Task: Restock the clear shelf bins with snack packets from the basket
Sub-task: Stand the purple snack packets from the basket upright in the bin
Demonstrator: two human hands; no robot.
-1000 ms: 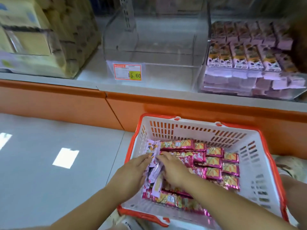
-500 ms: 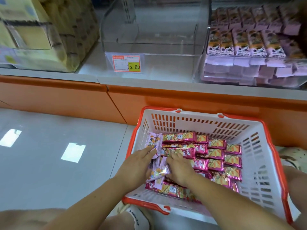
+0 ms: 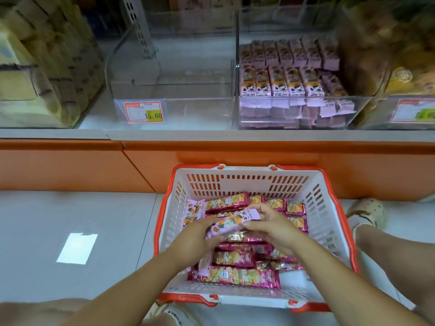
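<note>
A white basket with an orange rim [image 3: 329,222] stands on the floor below the shelf, holding several magenta snack packets [image 3: 235,276] and a few lilac ones [image 3: 193,210]. My left hand [image 3: 195,241] and my right hand [image 3: 273,229] both grip a small bundle of lilac packets [image 3: 233,222] raised a little above the pile. Another lilac packet [image 3: 204,264] hangs under my left hand. On the shelf, the middle clear bin [image 3: 174,90] has nothing in it, and the clear bin to its right [image 3: 294,114] is stacked with lilac packets.
An orange kick panel [image 3: 70,165] runs under the shelf edge. A price tag reading 15.60 [image 3: 143,112] is fixed to the middle bin's front. Bins of yellowish packs [image 3: 35,74] stand left and far right. My knees and a spotted shoe [image 3: 367,212] flank the basket.
Both hands have gathered lilac packets from the basket's left side and lifted them a little above the pile. The camera view has tilted upward to show more shelf.
</note>
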